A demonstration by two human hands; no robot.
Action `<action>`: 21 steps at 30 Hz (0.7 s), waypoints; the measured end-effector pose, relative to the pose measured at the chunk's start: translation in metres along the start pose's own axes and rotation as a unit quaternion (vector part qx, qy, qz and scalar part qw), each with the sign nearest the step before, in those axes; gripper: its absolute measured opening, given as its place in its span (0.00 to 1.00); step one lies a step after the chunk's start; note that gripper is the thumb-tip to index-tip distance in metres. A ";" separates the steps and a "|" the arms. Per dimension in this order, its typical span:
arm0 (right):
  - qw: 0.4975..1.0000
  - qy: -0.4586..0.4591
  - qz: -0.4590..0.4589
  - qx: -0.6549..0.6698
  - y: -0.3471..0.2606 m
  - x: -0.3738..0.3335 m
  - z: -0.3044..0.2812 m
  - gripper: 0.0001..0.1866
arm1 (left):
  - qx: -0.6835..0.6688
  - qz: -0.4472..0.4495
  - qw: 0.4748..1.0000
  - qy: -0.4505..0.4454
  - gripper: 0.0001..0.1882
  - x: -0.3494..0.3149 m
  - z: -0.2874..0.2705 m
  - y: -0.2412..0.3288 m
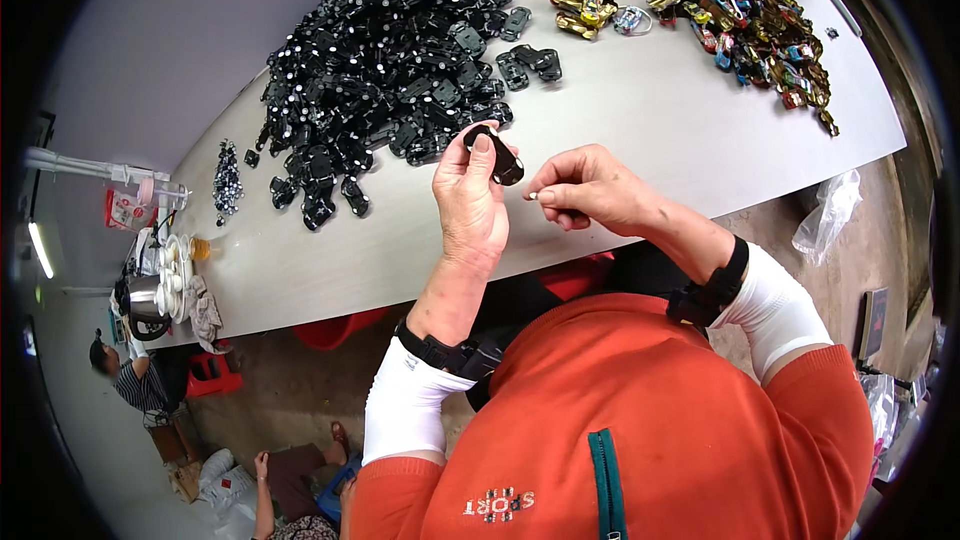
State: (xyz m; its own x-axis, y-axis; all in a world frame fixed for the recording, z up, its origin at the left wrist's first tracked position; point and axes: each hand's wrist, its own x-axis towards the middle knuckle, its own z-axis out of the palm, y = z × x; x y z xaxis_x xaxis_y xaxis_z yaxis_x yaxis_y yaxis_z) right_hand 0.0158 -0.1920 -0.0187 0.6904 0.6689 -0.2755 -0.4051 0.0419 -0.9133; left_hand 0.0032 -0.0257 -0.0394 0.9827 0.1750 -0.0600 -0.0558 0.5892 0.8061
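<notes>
My left hand (470, 205) is closed around a black toy car chassis (508, 170), raised above the near side of the table, with the thumb pressed on it. Just right of it, my right hand (605, 192) pinches a tiny white piece (533, 196) between thumb and forefinger, apart from the chassis. What exactly the piece is, I cannot tell. Beyond my left hand spreads a big heap of black toy car chassis (370, 70). A narrow pile of small silvery-white parts (227, 185) lies left of the heap.
Colourful and gold toy car bodies (745, 25) are heaped at the table's (650, 140) far right. Stacked white cups (175, 275), a kettle (146, 302) and a cloth (204, 312) stand at the left end. A clear plastic bag (828, 215) hangs by the right edge. Other people sit lower left.
</notes>
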 end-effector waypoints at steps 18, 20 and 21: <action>0.999 -0.032 -0.010 -0.036 -0.017 -0.005 -0.021 0.05 | 0.179 -0.119 0.955 -0.205 0.10 -0.014 -0.016 0.008; 0.999 -0.025 -0.018 -0.042 -0.016 -0.005 -0.021 0.05 | 0.190 -0.118 0.954 -0.199 0.10 -0.014 -0.015 0.009; 0.998 -0.020 -0.022 -0.048 -0.016 -0.005 -0.020 0.05 | 0.196 -0.118 0.954 -0.196 0.10 -0.013 -0.015 0.008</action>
State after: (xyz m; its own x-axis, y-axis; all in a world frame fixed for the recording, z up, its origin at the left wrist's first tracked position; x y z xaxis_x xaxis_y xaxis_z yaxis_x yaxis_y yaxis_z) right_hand 0.0312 -0.2106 -0.0090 0.6812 0.6967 -0.2248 -0.3141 0.0008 -0.9494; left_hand -0.0131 -0.0116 -0.0405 0.9546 -0.2793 -0.1034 0.1691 0.2222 0.9602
